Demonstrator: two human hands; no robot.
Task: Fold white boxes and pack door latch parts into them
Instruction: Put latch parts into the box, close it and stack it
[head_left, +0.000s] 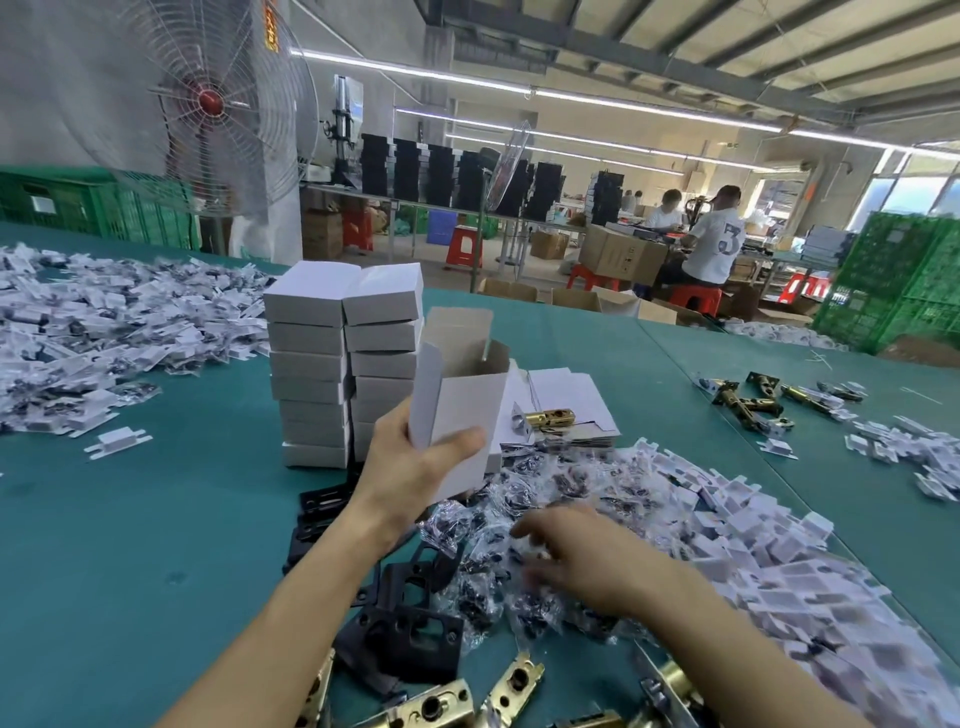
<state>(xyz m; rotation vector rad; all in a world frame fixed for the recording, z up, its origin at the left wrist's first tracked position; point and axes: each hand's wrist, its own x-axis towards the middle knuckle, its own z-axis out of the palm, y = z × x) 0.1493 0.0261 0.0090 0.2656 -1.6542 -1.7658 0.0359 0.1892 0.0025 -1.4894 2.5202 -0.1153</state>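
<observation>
Spillage is the chief risk to be judged here. An open box is held upright in the left hand, with the thumb pressed across its near face and the top flaps standing up. It is held just right of a stack of closed boxes, above the middle of the surface. The bottom of the box is hidden by the hand, so it cannot be told whether the bottom flaps are tucked. If they are not, parts dropped in could be let straight through. The card looks thin, and the wall could be dented or the mouth narrowed if the grip is tightened.

The right hand is blurred, its fingers loosely bent over a heap of small clear bags at the near right. Whether a bag is pinched cannot be told. From so tangled a heap two bags could be lifted together, or one snagged and others dragged off.

The stack is tall and slightly uneven, and it stands close to the left hand, so it could be toppled by a careless swing. A brass latch is laid on flat blanks just right of the box and could be knocked off. Black plates lie near, beside the left forearm, and might be swept aside.
</observation>
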